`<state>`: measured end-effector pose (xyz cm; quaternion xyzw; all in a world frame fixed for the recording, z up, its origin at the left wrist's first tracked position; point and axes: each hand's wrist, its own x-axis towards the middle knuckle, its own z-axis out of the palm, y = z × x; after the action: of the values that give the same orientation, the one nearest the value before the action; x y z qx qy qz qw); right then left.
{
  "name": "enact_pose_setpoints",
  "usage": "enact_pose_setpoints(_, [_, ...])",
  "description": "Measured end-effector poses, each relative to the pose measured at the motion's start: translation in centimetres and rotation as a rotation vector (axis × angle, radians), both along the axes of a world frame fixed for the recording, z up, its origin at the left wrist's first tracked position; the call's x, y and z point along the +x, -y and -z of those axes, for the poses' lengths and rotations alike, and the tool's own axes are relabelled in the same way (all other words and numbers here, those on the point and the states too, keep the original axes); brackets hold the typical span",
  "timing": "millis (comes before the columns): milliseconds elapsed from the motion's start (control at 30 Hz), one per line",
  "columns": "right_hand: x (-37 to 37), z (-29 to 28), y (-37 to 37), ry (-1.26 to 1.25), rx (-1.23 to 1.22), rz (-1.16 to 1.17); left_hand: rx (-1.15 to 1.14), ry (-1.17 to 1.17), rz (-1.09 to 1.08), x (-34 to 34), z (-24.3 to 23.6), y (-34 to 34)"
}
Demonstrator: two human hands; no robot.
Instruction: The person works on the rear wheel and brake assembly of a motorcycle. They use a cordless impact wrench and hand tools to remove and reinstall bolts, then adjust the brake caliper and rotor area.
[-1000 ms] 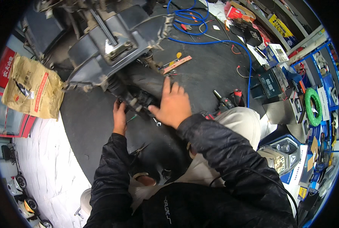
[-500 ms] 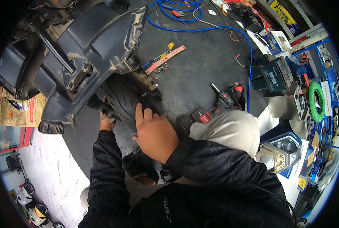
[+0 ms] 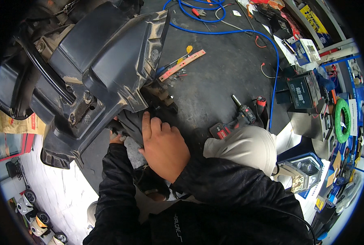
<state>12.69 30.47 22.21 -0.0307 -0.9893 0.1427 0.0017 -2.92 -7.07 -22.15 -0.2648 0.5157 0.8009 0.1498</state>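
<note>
My right hand (image 3: 163,147) lies on a black tyre (image 3: 133,124) under a dusty black plastic fender assembly (image 3: 96,69), fingers stretched out. My left hand (image 3: 116,135) is on the left side of the wheel, holding the lower end of a dark fork leg (image 3: 120,128); its fingertips are partly hidden. Right of the wheel hangs a dirty metal bracket (image 3: 165,98). Beyond it on the dark mat (image 3: 206,77) lie a pink strip (image 3: 182,64), a screwdriver and small hardware.
A cordless power tool (image 3: 243,110) and red-capped tool (image 3: 261,102) lie right of my hands. A blue hose (image 3: 214,32) loops behind. Boxed batteries (image 3: 302,92), a green ring (image 3: 342,120) and a headlamp unit (image 3: 300,171) crowd the right. A paper sack (image 3: 18,122) and scooters (image 3: 37,220) are left.
The fender and wheel assembly has come down and toward me, covering more of the sack. My right hand has moved lower onto the tyre; my left hand has shifted left with the fork.
</note>
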Motion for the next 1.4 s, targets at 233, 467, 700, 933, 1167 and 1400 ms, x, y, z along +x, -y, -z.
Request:
enact_pose_setpoints(233, [0.0, 0.3, -0.1, -0.033, -0.029, 0.025, -0.094, 0.021, 0.077, 1.4, -0.6, -0.3])
enact_pose_setpoints(467, [0.2, 0.2, 0.1, -0.023, 0.008, 0.018, -0.17, -0.06, 0.238, 0.8, -4.3, -0.8])
enact_pose_setpoints(700, [0.4, -0.6, 1.2, -0.069, 0.111, -0.007, -0.849, -0.385, 0.841, -4.5, -17.2, -0.8])
enact_pose_setpoints(933, [-0.6, -4.2, -1.0, 0.07, -0.106, -0.223, -1.456, -0.223, 1.218, 0.1, -33.1, -0.1])
enact_pose_setpoints(1167, [0.2, -7.6, -2.1, 0.041, -0.289, -0.421, -1.385, -0.253, 1.099, 6.3, -35.8, 3.0])
enact_pose_setpoints(1400, [3.5, -7.4, -0.1, 0.001, -0.334, -0.587, -1.544, 0.049, 1.373, 12.9, -22.7, 7.9])
